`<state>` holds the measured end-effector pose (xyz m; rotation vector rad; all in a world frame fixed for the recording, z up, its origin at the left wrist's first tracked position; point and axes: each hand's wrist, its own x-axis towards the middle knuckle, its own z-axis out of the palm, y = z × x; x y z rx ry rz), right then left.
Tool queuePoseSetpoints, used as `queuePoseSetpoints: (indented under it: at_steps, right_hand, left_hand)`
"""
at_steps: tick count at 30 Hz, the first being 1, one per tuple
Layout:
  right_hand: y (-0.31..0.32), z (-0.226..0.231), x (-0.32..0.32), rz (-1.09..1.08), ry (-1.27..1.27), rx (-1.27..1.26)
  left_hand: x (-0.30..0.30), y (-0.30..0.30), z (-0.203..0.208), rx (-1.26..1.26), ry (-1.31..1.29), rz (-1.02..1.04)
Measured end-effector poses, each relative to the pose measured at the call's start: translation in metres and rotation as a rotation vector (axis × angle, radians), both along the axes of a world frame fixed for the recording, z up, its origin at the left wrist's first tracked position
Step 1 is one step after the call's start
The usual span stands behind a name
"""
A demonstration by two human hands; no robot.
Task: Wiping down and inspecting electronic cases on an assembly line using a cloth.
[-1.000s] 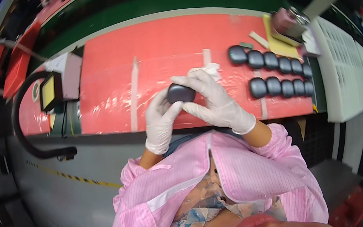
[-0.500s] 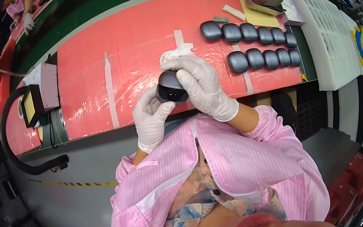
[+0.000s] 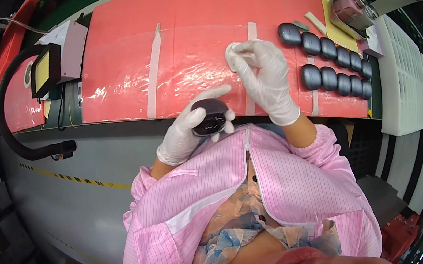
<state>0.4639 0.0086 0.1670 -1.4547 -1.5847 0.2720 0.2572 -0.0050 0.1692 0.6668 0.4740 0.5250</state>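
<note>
My left hand [image 3: 182,136], in a white glove, grips a dark grey rounded case [image 3: 211,111] with a glossy black face. It is held just off the near edge of the table. To its right, my gloved right hand [image 3: 268,72] pinches a white cloth [image 3: 233,57] between thumb and fingers, over the red mat [image 3: 121,63]. Right of that hand, similar cases stand in two slanting rows, the far row [image 3: 328,48] and the near row [image 3: 329,78]. The fingertips of my right hand are partly hidden by the cloth.
At the back right a pink bottle with a metal top [image 3: 348,10] stands in a tray beside a yellow pad [image 3: 336,28]. White foam trays [image 3: 402,67] stack at the right. On the left are a black flexible hose [image 3: 4,139] and a pale box [image 3: 73,49].
My right hand has left the case and taken hold of the white cloth that lay on the mat. The left hand keeps the case. The whole view has shifted and turned.
</note>
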Motion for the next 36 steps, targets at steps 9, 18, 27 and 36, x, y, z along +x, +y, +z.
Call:
queuePoseSetpoints:
  at_steps: [9,18,27,36]
  right_hand:
    - [0.006,-0.022,0.003,0.09,-0.524,-0.084]
    - [0.0,-0.027,0.0,0.164,-0.517,-0.002]
    - [-0.012,-0.002,0.025,0.263,-0.129,-0.087]
    - [0.028,0.08,0.293,-0.45,-0.537,0.056]
  left_hand:
    - [-0.193,0.013,-0.118,-0.434,0.1,1.131]
    - [-0.345,0.048,-0.193,0.168,0.902,1.711]
    - [-0.361,0.066,-0.19,-0.446,0.212,1.437]
    - [-0.217,-0.002,-0.085,0.057,0.035,0.574]
